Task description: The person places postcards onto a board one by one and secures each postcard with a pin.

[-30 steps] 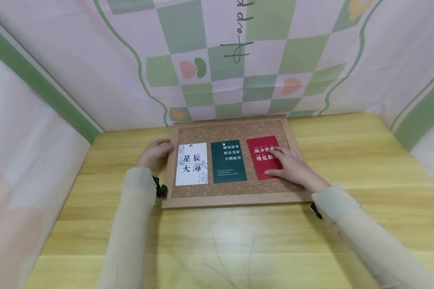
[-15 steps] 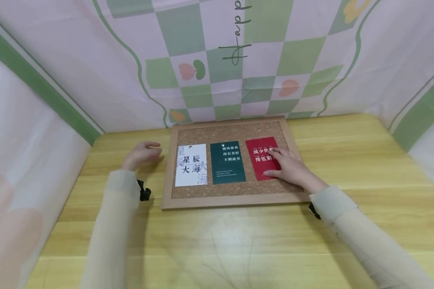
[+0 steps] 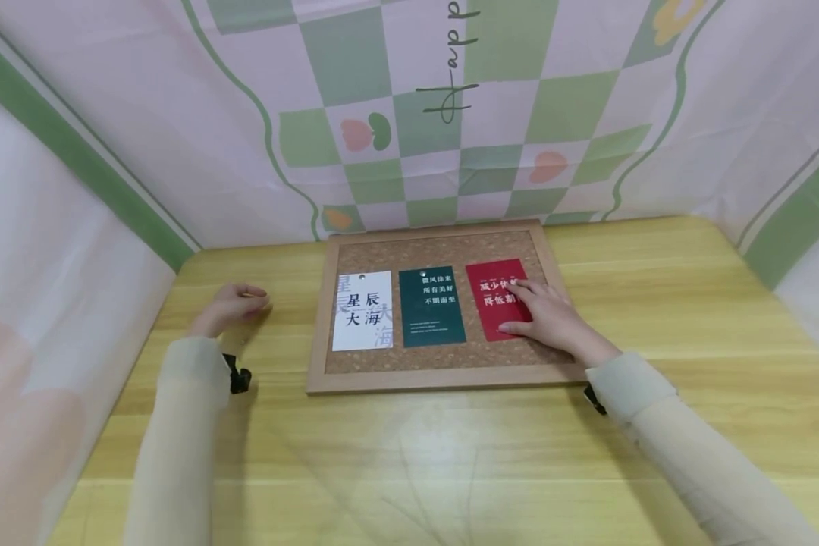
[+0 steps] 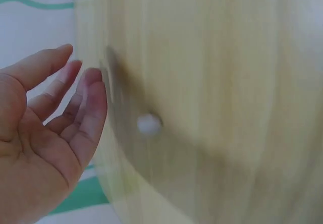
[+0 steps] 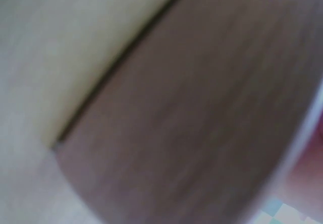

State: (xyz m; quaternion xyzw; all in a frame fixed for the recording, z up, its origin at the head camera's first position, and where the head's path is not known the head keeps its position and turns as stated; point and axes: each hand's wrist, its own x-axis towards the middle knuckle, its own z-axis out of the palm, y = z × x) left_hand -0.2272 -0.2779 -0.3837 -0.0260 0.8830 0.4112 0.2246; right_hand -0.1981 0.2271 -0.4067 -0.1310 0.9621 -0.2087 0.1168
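Note:
A wood-framed cork board lies on the table, bearing a white card, a dark green card and a red card, all printed with characters. My right hand rests on the red card's right part, fingers and thumb spread, covering some print. Left of the board, my left hand hovers over the table with loosely bent fingers and nothing in them. In the left wrist view a small white round thing lies on the wood beside those fingers. Small pale dots mark the tops of the white and green cards.
A patterned cloth hangs behind the table and at both sides. The board's back edge is close to it. The board's frame edge fills much of the blurred right wrist view. The wooden table extends in front.
My left hand has left the board's left edge and moved left, over the table. My right hand stays on the red card, and the board has not visibly moved.

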